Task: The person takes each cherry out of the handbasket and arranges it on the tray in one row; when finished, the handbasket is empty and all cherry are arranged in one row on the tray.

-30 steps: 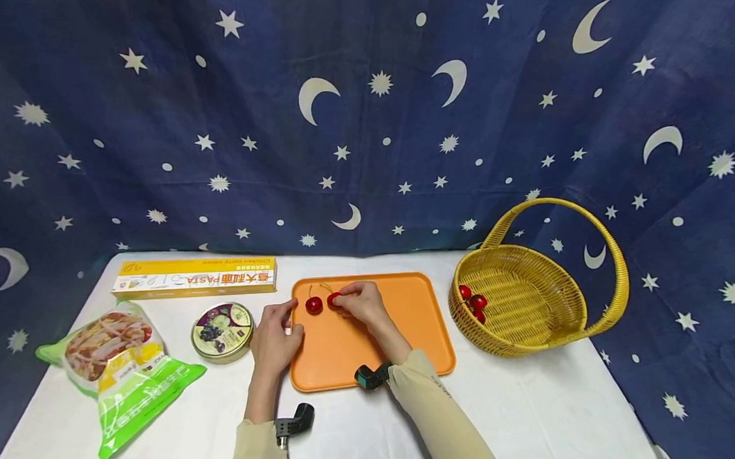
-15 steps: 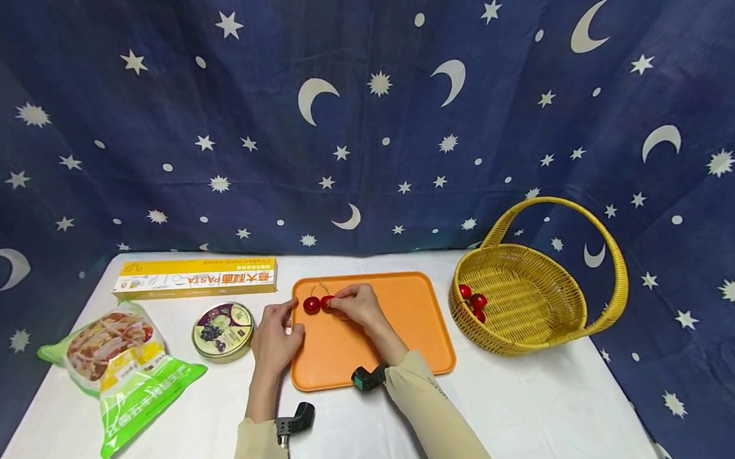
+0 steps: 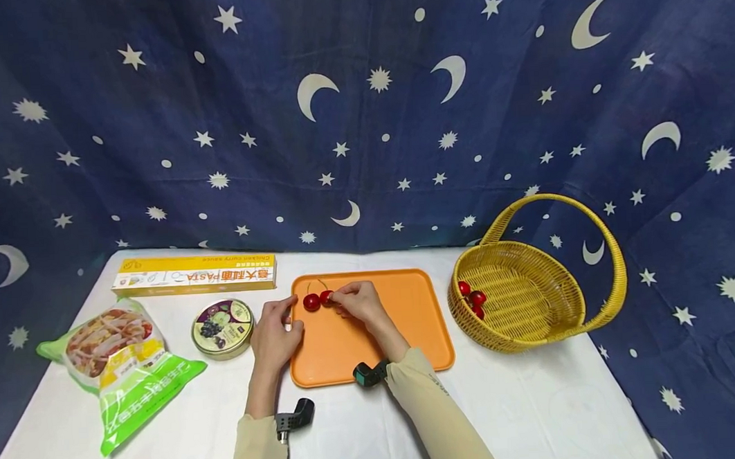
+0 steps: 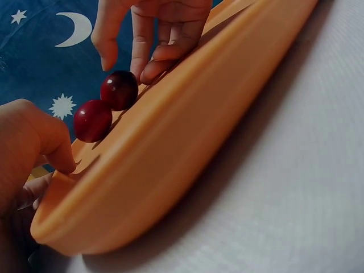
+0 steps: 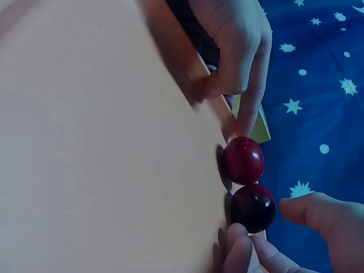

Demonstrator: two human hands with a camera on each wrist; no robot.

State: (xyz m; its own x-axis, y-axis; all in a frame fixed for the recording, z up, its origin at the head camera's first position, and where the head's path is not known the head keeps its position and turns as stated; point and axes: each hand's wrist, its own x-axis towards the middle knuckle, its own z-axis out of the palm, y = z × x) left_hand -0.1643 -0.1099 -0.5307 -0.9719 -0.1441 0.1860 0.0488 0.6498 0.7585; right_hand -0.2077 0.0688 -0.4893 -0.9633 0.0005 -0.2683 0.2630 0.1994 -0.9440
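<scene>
Two dark red cherries with thin stems lie side by side, touching, near the upper left of the orange tray [image 3: 374, 354]. My left hand [image 3: 276, 337] grips the tray's left rim, with its fingertips close to the left cherry [image 3: 312, 302]. Beside the right cherry [image 3: 326, 298] is my right hand [image 3: 360, 303]. In the right wrist view, the thumb [image 5: 318, 216] stands slightly off that darker cherry [image 5: 253, 208], while the other fingertips lie close below it. Whether those fingertips touch it, I cannot tell.
A yellow wicker basket [image 3: 523, 336] with a tall handle stands right of the tray, several cherries [image 3: 478, 298] inside. To the left are a round tin [image 3: 223, 329], a green food bag [image 3: 122, 367] and a pasta box [image 3: 195, 274]. A starry cloth hangs behind.
My right hand has shifted slightly left with the right cherry, closing the gap to the other cherry. The left cherry has moved a little left. My left hand stays on the rim.
</scene>
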